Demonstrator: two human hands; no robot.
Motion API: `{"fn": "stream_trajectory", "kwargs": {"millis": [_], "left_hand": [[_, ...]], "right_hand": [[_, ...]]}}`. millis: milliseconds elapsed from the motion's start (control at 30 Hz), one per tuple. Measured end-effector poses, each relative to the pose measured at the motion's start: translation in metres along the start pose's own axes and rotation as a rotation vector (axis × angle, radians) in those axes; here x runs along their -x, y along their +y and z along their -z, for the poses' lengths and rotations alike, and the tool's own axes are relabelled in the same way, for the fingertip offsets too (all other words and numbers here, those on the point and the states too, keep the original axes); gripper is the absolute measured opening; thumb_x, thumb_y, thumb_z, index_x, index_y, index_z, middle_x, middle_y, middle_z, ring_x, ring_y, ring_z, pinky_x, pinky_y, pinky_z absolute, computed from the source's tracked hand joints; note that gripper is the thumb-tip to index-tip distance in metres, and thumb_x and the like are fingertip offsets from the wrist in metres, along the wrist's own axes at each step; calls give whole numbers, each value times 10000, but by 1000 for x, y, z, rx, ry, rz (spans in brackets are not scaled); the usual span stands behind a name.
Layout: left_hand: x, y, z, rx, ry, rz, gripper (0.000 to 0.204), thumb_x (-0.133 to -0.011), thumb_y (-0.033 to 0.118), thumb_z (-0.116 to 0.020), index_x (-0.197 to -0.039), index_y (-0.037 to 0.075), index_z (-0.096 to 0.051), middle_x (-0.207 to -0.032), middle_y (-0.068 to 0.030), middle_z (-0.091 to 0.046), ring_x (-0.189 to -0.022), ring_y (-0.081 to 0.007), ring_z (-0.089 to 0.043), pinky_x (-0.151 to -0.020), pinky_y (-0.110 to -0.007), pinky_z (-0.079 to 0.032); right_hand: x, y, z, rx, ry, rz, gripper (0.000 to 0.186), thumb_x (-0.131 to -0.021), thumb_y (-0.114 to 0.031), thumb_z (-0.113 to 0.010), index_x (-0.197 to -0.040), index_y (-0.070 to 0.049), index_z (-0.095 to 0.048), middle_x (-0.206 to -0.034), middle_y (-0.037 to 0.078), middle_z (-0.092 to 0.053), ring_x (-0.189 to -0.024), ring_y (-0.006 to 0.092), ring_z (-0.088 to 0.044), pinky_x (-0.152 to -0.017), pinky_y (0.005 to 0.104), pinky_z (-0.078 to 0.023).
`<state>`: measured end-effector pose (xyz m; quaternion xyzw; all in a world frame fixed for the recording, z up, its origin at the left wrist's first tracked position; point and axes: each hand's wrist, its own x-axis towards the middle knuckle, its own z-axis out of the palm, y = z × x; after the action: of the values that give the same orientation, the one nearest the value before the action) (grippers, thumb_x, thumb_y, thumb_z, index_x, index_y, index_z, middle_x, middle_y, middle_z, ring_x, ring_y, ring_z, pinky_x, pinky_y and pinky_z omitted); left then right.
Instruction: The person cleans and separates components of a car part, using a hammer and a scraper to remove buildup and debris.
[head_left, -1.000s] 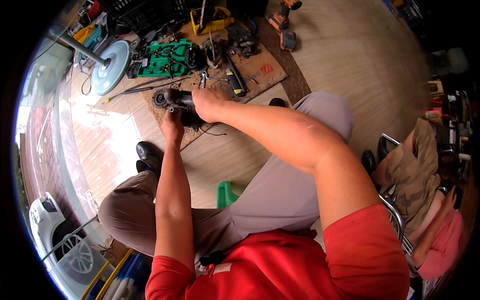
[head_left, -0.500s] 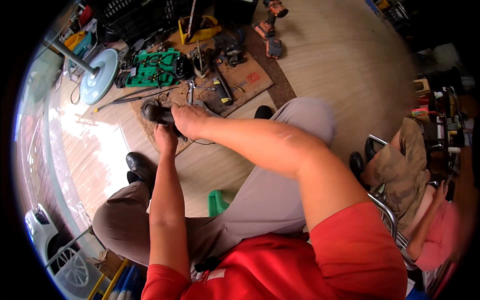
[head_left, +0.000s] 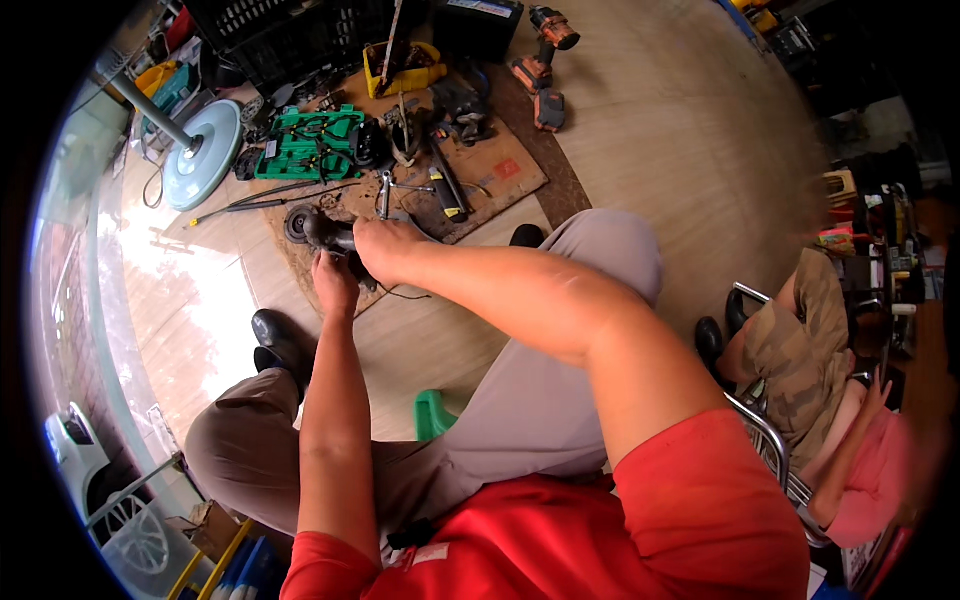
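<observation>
My right hand [head_left: 385, 245] is closed round a dark cylindrical piece with a rounded, bulb-like end [head_left: 320, 230]. Just below it, my left hand [head_left: 335, 278] has its fingers pressed together against the piece's near side; whatever they pinch is too small and dark to make out. A dark ring-shaped part [head_left: 299, 223] lies beside the bulb end on the stained cardboard sheet [head_left: 525, 170]. Close beyond my right hand are a silver socket wrench [head_left: 386, 192] and a black and yellow bar-shaped tool [head_left: 447, 190].
Farther off lie an open green tool case [head_left: 310, 145], a yellow bin [head_left: 415, 78], a black crate [head_left: 290, 45] and an orange-black cordless drill [head_left: 545, 65]. A pale blue round stand base [head_left: 205, 155] stands left. Another person [head_left: 800, 340] sits at right; a green stool [head_left: 432, 415] is below me.
The dark piece has tilted and shifted slightly right, uncovering more of the ring-shaped part. Both hands have moved slightly with it and keep their hold. The whole view has shifted a little.
</observation>
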<state>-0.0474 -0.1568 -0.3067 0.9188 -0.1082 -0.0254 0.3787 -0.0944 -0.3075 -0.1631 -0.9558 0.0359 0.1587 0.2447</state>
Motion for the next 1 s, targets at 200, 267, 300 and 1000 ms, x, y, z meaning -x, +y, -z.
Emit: {"fn": "stream_trajectory", "kwargs": {"millis": [200, 267, 300, 1000], "left_hand": [[-1, 4, 1, 21, -9, 42, 169, -888, 147, -593, -1025, 60, -642, -1080, -178, -640, -1077, -390, -549, -891, -465, -444], [1, 3, -3, 30, 49, 5, 153, -882, 141, -599, -1001, 51, -635, -1040, -180, -641, -1039, -395, -560, -863, -472, -445], [-1, 4, -3, 29, 40, 7, 146, -883, 139, -598, -993, 49, -632, -1040, -182, -641, -1032, -397, -562, -853, -473, -445], [-23, -41, -11, 185, 94, 16, 203, -881, 185, -664, -1051, 76, -684, -923, -126, -720, -866, -250, -690, -764, -357, -503]], "right_hand": [[-2, -7, -1, -109, 155, 0, 242, -845, -75, -566, -1063, 25, -533, -960, 232, -686, -924, 366, -681, -797, 438, -544], [-3, -2, -4, -34, 87, -6, 238, -849, -75, -561, -1064, 21, -533, -970, 230, -685, -929, 362, -681, -799, 439, -544], [-4, 0, -5, 2, 55, -13, 236, -850, -75, -558, -1065, 18, -533, -975, 229, -685, -932, 360, -680, -799, 439, -544], [-9, 15, 15, -141, 102, -160, 276, -844, -176, -612, -1051, 6, -600, -981, 207, -689, -939, 358, -673, -809, 434, -538]]}}
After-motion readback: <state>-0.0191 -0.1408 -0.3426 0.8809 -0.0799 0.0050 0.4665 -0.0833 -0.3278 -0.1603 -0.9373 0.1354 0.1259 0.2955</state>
